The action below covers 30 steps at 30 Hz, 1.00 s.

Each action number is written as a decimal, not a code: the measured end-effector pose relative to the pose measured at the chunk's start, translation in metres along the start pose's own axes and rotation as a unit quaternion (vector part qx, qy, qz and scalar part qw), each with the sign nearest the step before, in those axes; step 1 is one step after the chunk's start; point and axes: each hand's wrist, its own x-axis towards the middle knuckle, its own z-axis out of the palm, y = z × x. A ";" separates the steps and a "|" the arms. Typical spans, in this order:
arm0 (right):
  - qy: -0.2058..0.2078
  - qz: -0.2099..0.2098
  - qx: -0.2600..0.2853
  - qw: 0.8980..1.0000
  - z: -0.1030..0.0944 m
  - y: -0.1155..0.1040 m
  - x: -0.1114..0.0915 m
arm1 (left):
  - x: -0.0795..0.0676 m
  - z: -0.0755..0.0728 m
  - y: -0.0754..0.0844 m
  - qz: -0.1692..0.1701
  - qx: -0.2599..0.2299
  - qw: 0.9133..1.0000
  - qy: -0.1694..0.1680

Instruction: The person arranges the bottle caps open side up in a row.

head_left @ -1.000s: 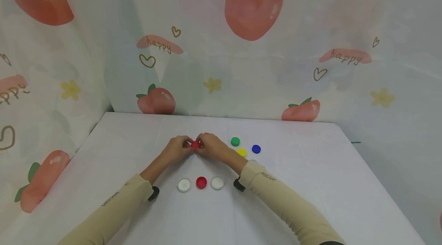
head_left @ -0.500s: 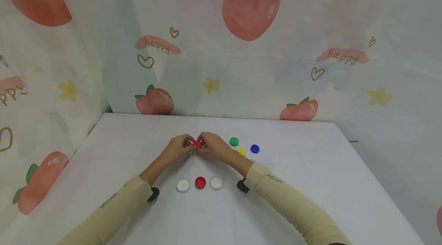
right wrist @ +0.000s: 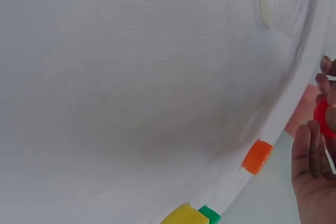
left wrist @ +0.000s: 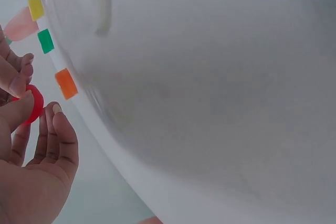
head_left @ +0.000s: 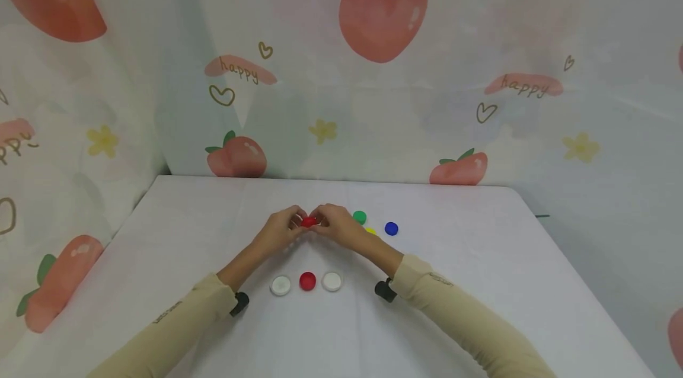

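Observation:
Over the far middle of the table, both hands meet at a small round red cap (head_left: 309, 222). My left hand (head_left: 280, 230) pinches its left side between thumb and fingers, and my right hand (head_left: 340, 227) pinches the right side. In the left wrist view the cap (left wrist: 35, 104) stands tilted on edge, partly covered by the thumb. Fingers hide part of it in the right wrist view too. An orange cap (left wrist: 66, 83) lies on the table beyond the hands, hidden in the head view.
Nearer the body, a second red cap (head_left: 307, 281) lies between two round white dishes (head_left: 280, 285) (head_left: 332, 281). Right of the hands are a green cap (head_left: 360, 217), a blue cap (head_left: 392, 228) and a yellow cap (head_left: 370, 231), partly behind the right wrist. A patterned curtain (head_left: 320, 70) stands behind the table.
The held red cap has tilted and shifted slightly right between the fingers. My right forearm has swung a little outward, now covering a pale blue piece seen before. The head view has drifted slightly.

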 end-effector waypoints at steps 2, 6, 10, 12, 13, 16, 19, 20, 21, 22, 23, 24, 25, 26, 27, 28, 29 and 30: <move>0.001 0.001 0.009 1.000 -0.002 0.002 -0.003 | 0.000 0.001 0.003 0.012 -0.002 1.000 -0.003; 0.000 0.029 0.075 0.997 -0.007 0.006 -0.011 | 0.000 0.002 0.006 0.044 -0.001 0.999 0.000; -0.014 0.087 0.182 0.979 -0.013 0.009 -0.015 | 0.000 0.003 0.008 0.064 -0.006 0.998 0.012; -0.023 0.104 0.222 0.969 -0.016 0.011 -0.017 | 0.000 0.004 0.010 0.071 -0.007 0.997 0.016; -0.029 0.108 0.237 0.965 -0.018 0.011 -0.018 | 0.000 0.005 0.010 0.074 -0.009 0.997 0.016; -0.046 0.114 0.260 0.958 -0.022 0.013 -0.021 | 0.001 0.006 0.013 0.082 -0.011 0.996 0.014; -0.057 0.113 0.266 0.956 -0.025 0.014 -0.024 | 0.001 0.007 0.014 0.095 -0.017 0.995 0.008; -0.059 0.114 0.268 0.955 -0.025 0.014 -0.025 | 0.001 0.007 0.014 0.100 -0.019 0.995 0.004; -0.060 0.114 0.269 0.954 -0.026 0.015 -0.027 | 0.000 0.007 0.014 0.106 -0.023 0.994 -0.002; -0.060 0.115 0.269 0.954 -0.026 0.015 -0.028 | 0.000 0.008 0.014 0.111 -0.025 0.993 -0.009; -0.060 0.116 0.268 0.954 -0.026 0.016 -0.029 | -0.001 0.008 0.013 0.114 -0.026 0.993 -0.018; -0.059 0.116 0.267 0.955 -0.025 0.017 -0.030 | -0.001 0.008 0.013 0.115 -0.029 0.993 -0.027; -0.057 0.116 0.263 0.956 -0.025 0.017 -0.031 | -0.002 0.008 0.012 0.115 -0.030 0.992 -0.035; -0.056 0.113 0.259 0.958 -0.025 0.018 -0.032 | -0.002 0.008 0.012 0.113 -0.032 0.992 -0.044; -0.055 0.110 0.254 0.959 -0.025 0.019 -0.034 | -0.003 0.009 0.012 0.111 -0.033 0.992 -0.049; -0.053 0.107 0.248 0.961 -0.025 0.020 -0.035 | -0.003 0.009 0.012 0.108 -0.034 0.992 -0.052; -0.051 0.103 0.243 0.963 -0.025 0.020 -0.036 | -0.003 0.009 0.013 0.105 -0.036 0.992 -0.054; -0.050 0.100 0.239 0.965 -0.025 0.021 -0.037 | -0.003 0.009 0.014 0.104 -0.039 0.992 -0.055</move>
